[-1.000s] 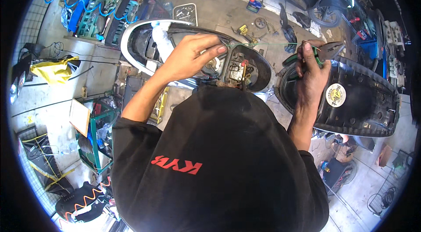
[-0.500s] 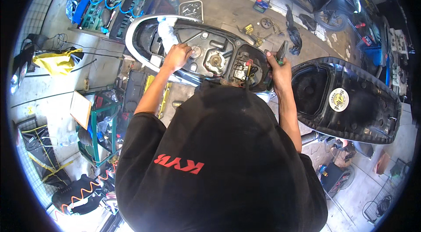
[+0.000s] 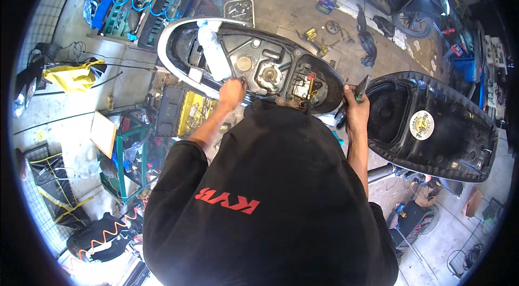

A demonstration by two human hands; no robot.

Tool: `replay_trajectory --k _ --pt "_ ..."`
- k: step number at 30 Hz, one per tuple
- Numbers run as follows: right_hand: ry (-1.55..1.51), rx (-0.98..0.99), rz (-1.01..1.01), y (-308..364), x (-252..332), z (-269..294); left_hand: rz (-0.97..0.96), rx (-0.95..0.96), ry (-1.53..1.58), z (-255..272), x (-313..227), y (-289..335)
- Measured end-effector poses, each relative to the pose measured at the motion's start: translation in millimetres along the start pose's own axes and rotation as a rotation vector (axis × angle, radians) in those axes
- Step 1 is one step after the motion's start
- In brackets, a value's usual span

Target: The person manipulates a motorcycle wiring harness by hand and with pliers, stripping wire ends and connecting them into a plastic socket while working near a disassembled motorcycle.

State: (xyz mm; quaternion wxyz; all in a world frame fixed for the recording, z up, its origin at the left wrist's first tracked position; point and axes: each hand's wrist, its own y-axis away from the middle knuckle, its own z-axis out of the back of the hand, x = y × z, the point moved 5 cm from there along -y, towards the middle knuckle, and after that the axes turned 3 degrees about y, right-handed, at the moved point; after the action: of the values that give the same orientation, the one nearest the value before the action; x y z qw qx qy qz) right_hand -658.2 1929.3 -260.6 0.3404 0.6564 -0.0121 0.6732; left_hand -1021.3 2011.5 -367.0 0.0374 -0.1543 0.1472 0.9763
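Observation:
In front of me is a scooter's opened body (image 3: 259, 48), pale-rimmed at its left end, with its black inner parts exposed. My left hand (image 3: 233, 93) is closed at its near edge, just below a whitish, see-through plastic bottle (image 3: 215, 59) lying across the tail part. Whatever those fingers hold is hidden. My right hand (image 3: 357, 112) grips a dark-grey tool with some green on it (image 3: 363, 88), its exact kind unclear. That hand is beside the right end of the black compartment (image 3: 324, 89), which contains wires and a pale boxy part (image 3: 300, 89).
The detached seat (image 3: 448, 129) lies underside up at the right. An open toolbox (image 3: 135, 2) stands at the far left, near a metal tray of small parts (image 3: 239, 13). A yellow organiser case (image 3: 195, 113) is left of my left forearm. Loose parts (image 3: 319, 43) lie beyond the scooter.
My left hand has moved nearer me and slightly right, uncovering the round disc and more of the bottle. My right hand has shifted right and nearer me with the tool.

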Motion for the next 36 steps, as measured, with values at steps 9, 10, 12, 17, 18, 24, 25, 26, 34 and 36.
replay_trajectory --k 9,10,12,17,18,24,25,26,34,36 --pt "0.038 -0.025 -0.024 5 6 2 0.155 -0.048 0.006 3 26 17" --pt "0.022 -0.028 -0.023 5 7 2 0.096 -0.059 0.018 4 22 17" --pt "-0.008 -0.031 -0.028 4 7 2 -0.019 -0.075 0.042 7 7 22" --pt "-0.217 0.123 -0.152 5 -7 -6 0.136 -0.096 0.241 -35 -22 10" --pt "-0.244 0.153 -0.192 8 -9 -8 0.16 -0.099 0.221 -38 -25 7" --pt "-0.183 0.344 -0.206 30 -25 -19 0.137 -0.17 0.369 -44 -18 -7" --pt "-0.231 0.349 -0.215 29 -26 -18 0.133 -0.184 0.37 -40 -21 -6" --pt "-0.236 0.349 -0.23 28 -24 -17 0.162 -0.181 0.37 -39 -24 -6" --pt "-0.203 0.332 -0.239 25 -28 -15 0.111 -0.073 0.276 -50 -39 -8" --pt "-0.192 0.331 -0.22 23 -25 -16 0.06 -0.04 0.226 -42 -49 -9"
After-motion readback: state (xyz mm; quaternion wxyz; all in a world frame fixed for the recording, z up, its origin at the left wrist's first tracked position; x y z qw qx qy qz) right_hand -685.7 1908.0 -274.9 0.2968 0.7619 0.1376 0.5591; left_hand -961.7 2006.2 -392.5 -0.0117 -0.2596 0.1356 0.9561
